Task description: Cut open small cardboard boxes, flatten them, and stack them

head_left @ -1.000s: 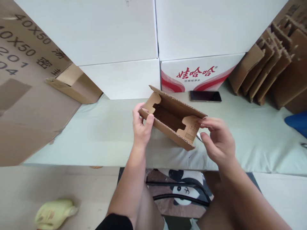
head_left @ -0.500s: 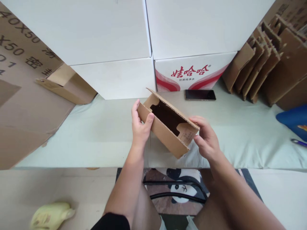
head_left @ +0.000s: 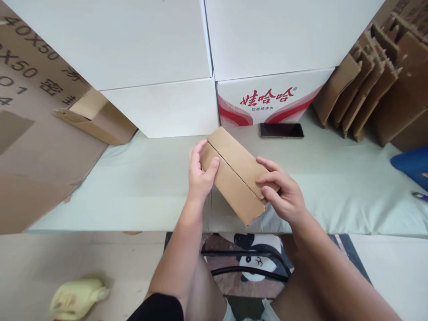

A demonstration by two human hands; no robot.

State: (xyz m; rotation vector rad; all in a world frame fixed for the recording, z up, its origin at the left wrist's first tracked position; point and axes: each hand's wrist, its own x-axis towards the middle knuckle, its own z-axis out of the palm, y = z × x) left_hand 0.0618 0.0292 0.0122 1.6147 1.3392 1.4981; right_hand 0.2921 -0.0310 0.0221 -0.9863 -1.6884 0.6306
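A small brown cardboard box (head_left: 237, 176) is tilted over the green-covered surface, its top flap folded down so that the inside is hidden. My left hand (head_left: 202, 171) grips the box's left end, thumb on the near side and fingers round the far corner. At the right end, my right hand (head_left: 282, 189) has its fingers on the closed flap and its thumb by the seam. A narrow dark line runs where the flap meets the near side.
White cartons (head_left: 267, 100) are stacked behind, with a phone (head_left: 281, 130) lying before them. Flattened cardboard pieces (head_left: 368, 89) stand at right, near a blue object (head_left: 413, 165) and a pen (head_left: 419, 195). Large cardboard (head_left: 50, 151) is at left; a yellow bottle (head_left: 76, 298) lies on the floor.
The box's top flap has gone from raised to folded down, covering the opening. My right hand has moved from the flap's edge onto its top. The view has shifted slightly.
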